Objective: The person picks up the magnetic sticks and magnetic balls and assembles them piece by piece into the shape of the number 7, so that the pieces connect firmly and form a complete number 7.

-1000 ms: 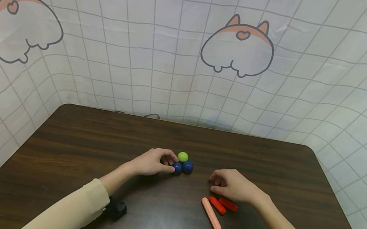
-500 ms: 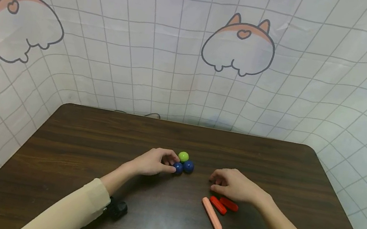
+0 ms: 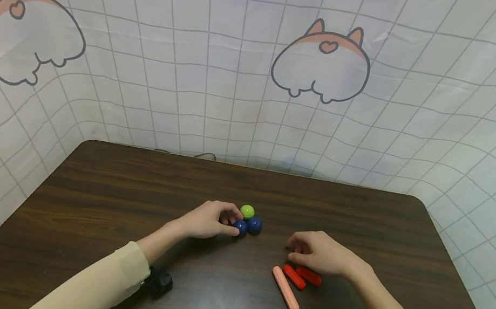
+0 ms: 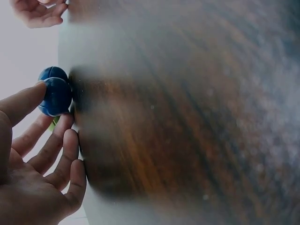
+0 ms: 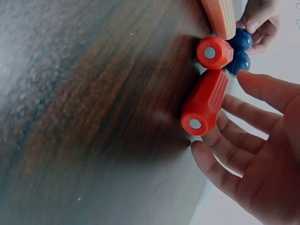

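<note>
Blue is the ball (image 3: 241, 229) that your left hand (image 3: 207, 220) pinches between thumb and fingers; it lies beyond the peach stick (image 3: 286, 290) and to its left. Your right hand (image 3: 321, 251) holds nothing: its fingers are loosely bent, beyond the peach stick and a little to the right. Just below this hand are the shorter red stick (image 3: 293, 277) and the darker red stick (image 3: 308, 275), both right of the peach stick. Close around your left fingers, also beyond the peach stick, are the second blue ball (image 3: 255, 226) and the green ball (image 3: 246, 211); they stand in the way on the far side. Everything lies on the dark wooden table (image 3: 151, 171), and farther beyond the peach stick hangs a white gridded cloth (image 3: 240, 82). In the left wrist view, the green ball is mostly hidden; in the right wrist view, the peach stick is cut off by the upper edge.
</note>
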